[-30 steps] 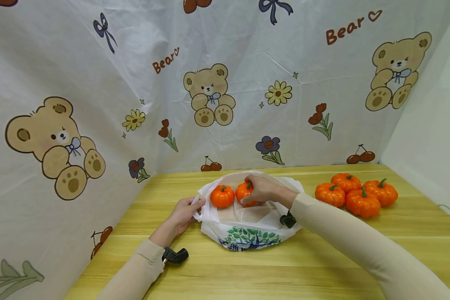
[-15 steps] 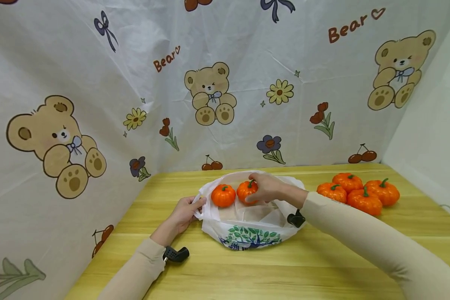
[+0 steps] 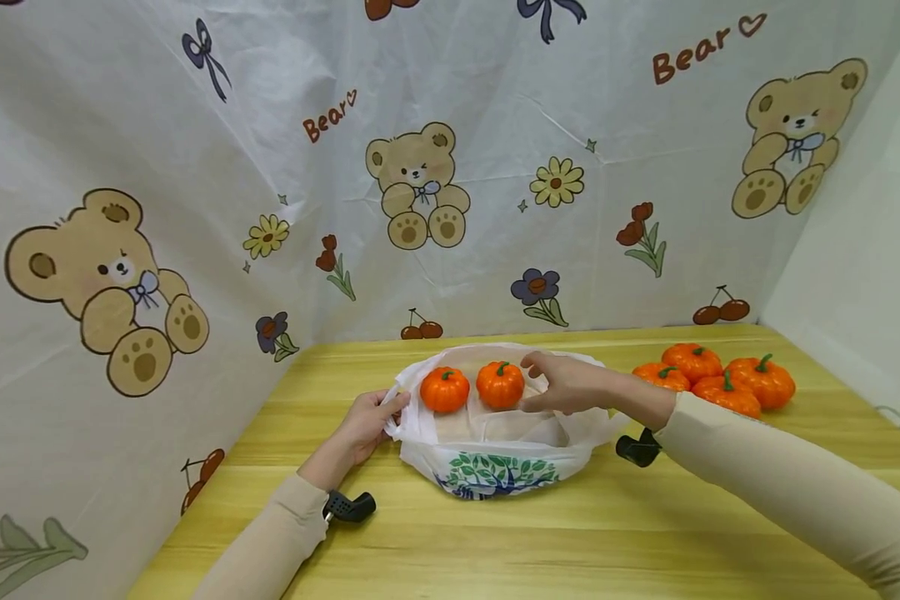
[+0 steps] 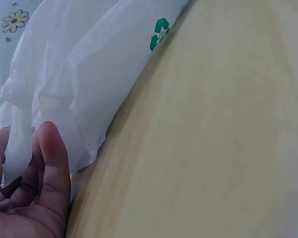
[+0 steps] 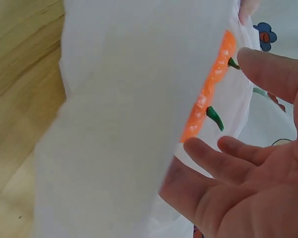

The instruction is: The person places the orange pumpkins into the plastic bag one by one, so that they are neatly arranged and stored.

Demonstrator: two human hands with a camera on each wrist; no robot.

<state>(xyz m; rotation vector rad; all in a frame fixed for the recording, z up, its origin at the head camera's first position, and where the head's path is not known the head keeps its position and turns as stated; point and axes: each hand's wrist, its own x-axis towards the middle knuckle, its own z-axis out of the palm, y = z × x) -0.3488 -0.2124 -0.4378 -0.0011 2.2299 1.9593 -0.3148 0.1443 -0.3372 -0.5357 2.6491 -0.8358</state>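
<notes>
A white plastic bag with a green and blue tree print lies on the table with its mouth spread wide. Inside it two small orange pumpkins with green stems sit side by side, the left pumpkin and the right pumpkin. My left hand grips the bag's left edge; in the left wrist view the plastic runs between thumb and fingers. Over the bag's right side my right hand is apart from the right pumpkin, fingers spread and holding nothing. In the right wrist view, the bag's wall hides much of both pumpkins.
Several more orange pumpkins are clustered on the wooden table at the right, partly behind the right forearm. A cloth printed with bears hangs behind and at the left. A white wall closes the right side.
My right hand has let go of the right pumpkin inside the bag and drawn back to the right, its fingers opening. The left hand keeps its hold on the bag's edge.
</notes>
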